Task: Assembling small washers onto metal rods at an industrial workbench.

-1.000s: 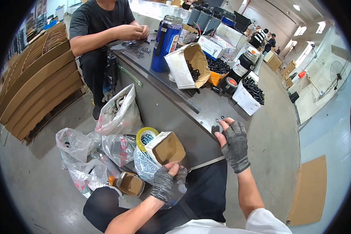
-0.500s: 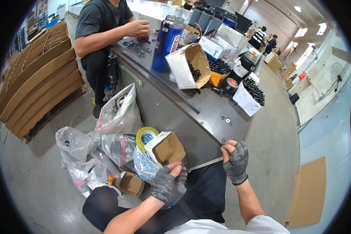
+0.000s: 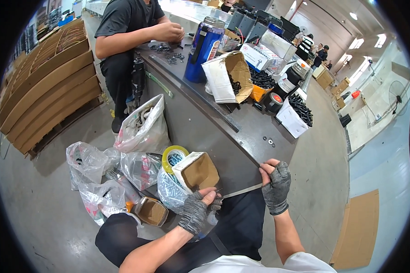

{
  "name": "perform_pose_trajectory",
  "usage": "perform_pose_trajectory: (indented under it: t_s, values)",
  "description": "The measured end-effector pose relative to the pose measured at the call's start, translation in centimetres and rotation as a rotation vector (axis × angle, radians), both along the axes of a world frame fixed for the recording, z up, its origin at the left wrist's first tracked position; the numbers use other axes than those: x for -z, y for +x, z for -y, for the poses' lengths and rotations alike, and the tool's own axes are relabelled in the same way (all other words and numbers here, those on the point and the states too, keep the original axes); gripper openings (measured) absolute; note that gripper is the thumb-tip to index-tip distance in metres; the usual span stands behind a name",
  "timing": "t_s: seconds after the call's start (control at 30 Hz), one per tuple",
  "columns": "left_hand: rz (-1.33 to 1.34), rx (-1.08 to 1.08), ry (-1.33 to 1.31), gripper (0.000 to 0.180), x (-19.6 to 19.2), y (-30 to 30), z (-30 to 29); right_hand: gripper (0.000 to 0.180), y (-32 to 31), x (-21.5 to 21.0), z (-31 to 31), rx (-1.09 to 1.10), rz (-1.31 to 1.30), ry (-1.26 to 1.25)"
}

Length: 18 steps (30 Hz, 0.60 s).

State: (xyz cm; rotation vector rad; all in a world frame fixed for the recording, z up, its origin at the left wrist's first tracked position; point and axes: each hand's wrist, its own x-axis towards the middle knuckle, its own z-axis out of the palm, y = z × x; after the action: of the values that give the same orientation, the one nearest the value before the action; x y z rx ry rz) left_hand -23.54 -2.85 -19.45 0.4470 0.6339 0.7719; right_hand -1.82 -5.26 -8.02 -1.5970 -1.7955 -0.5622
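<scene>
Left hand (image 3: pixel 197 210): gloved, closed on a small open cardboard box (image 3: pixel 197 170), held tilted beside the table (image 3: pixel 205 132) edge, above floor bags. Right hand (image 3: pixel 275 184): gloved, gripping the table corner. Risk: the tilt could likely spill contents; box interior unreadable.

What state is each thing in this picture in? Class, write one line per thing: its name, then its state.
Small cardboard box: open, empty, held tilted by the left hand.
Right hand: gloved, gripping the table edge.
Brown box on the floor: open.
Large box on the table: tipped on its side, open.
Blue jug: upright, lid on.
Plastic bags: full, crumpled.
</scene>
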Motion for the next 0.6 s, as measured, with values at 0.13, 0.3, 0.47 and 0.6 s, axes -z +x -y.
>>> perform_pose_trajectory:
  t_s: [0.13, 0.3, 0.47, 0.6]
  values:
    - [0.038, -0.006, -0.03, 0.025, -0.5, -0.1, 0.0, 0.024, -0.8, -0.2, 0.5, -0.042, 0.041, 0.036]
    - [0.047, -0.033, -0.011, 0.028, -0.1, 0.0, 0.0, 0.02, -6.0, 1.0, 1.3, -0.266, -0.214, -0.153]
    - [0.019, -0.075, -0.002, 0.03, 0.3, 0.2, 0.1, 0.014, -7.5, 5.2, 2.0, -0.296, -0.439, -0.298]
    - [-0.045, -0.095, 0.022, 0.024, 0.7, -0.1, -0.1, 0.016, -8.7, 5.5, 2.1, -0.333, -0.49, -0.299]
